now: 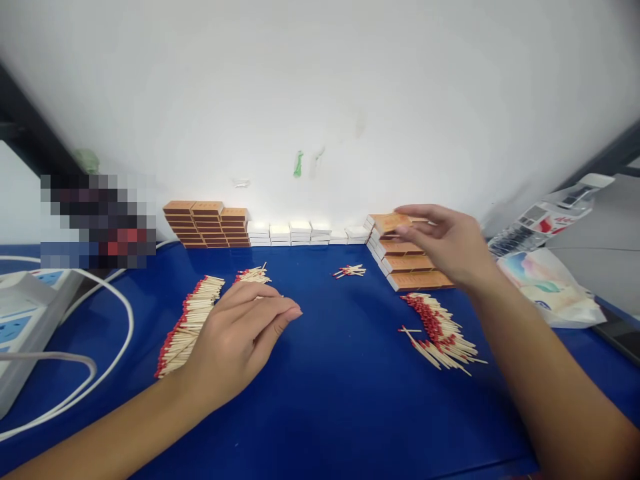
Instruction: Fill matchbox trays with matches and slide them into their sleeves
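Observation:
My right hand (447, 243) reaches to the top of a leaning stack of orange matchboxes (407, 263) at the back right, and its fingers pinch the topmost orange matchbox (387, 222). My left hand (240, 330) rests on the blue table (325, 387), fingers together and curled down; what they hold, if anything, is hidden. A long row of red-tipped matches (187, 323) lies just left of that hand. A second heap of matches (443, 333) lies below the right stack.
Orange matchboxes (207, 225) are stacked at the back left against the white wall, with white inner trays (300, 233) in a row beside them. Small match clusters (350, 271) lie mid-table. A power strip (25, 320) and white cables sit left; plastic bags (550, 283) right.

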A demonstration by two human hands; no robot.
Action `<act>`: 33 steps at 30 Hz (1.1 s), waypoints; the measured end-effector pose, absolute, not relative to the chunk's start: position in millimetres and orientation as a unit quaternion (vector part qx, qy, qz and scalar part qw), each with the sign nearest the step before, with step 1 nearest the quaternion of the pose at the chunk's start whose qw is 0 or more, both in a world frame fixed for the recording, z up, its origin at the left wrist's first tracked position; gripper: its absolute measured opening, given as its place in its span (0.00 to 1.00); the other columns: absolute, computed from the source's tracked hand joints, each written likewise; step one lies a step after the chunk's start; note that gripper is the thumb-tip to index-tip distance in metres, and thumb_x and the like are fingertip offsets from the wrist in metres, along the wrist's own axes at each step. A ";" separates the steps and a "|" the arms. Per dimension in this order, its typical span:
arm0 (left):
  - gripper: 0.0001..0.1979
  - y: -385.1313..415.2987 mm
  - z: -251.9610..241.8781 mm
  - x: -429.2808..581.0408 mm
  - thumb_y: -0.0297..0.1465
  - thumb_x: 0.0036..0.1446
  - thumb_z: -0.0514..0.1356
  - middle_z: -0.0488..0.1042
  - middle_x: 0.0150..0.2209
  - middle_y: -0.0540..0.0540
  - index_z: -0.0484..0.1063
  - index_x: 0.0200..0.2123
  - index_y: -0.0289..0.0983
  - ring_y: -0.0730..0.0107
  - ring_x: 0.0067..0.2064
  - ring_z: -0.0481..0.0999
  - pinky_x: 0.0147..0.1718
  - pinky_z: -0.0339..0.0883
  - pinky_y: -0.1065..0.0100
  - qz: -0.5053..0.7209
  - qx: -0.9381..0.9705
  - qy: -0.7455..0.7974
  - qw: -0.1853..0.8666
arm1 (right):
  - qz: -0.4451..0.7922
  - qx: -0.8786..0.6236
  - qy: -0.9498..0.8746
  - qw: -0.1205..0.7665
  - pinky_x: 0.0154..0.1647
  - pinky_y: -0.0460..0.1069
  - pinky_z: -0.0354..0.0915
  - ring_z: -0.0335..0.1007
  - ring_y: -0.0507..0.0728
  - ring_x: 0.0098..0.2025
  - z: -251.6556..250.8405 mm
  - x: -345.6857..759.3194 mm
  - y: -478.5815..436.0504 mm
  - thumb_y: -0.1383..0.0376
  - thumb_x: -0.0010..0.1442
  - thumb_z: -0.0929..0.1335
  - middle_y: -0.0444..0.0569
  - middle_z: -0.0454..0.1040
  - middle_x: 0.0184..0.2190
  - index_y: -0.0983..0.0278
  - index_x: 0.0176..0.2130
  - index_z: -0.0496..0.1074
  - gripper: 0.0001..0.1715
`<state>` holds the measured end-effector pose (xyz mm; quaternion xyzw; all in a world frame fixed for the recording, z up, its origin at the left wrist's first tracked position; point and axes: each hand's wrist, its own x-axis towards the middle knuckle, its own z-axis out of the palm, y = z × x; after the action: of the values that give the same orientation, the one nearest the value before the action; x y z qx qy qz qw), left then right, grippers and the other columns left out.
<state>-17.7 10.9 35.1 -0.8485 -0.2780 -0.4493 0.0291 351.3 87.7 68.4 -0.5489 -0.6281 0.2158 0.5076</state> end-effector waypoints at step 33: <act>0.06 12.7 24.0 -11.7 0.23 0.68 0.68 0.83 0.37 0.51 0.78 0.44 0.39 0.66 0.46 0.81 0.52 0.78 0.63 -0.439 -0.869 -0.227 -0.005 | -0.076 -0.681 -0.635 0.358 0.55 0.66 0.75 0.81 0.70 0.48 10.2 411.7 142.3 0.47 0.60 0.76 0.62 0.82 0.52 0.64 0.53 0.79 0.29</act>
<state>-11.7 12.7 24.0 -0.8692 -0.2272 -0.4391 -0.0054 411.7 142.3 10.2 -0.6807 -0.6346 -0.0758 0.3581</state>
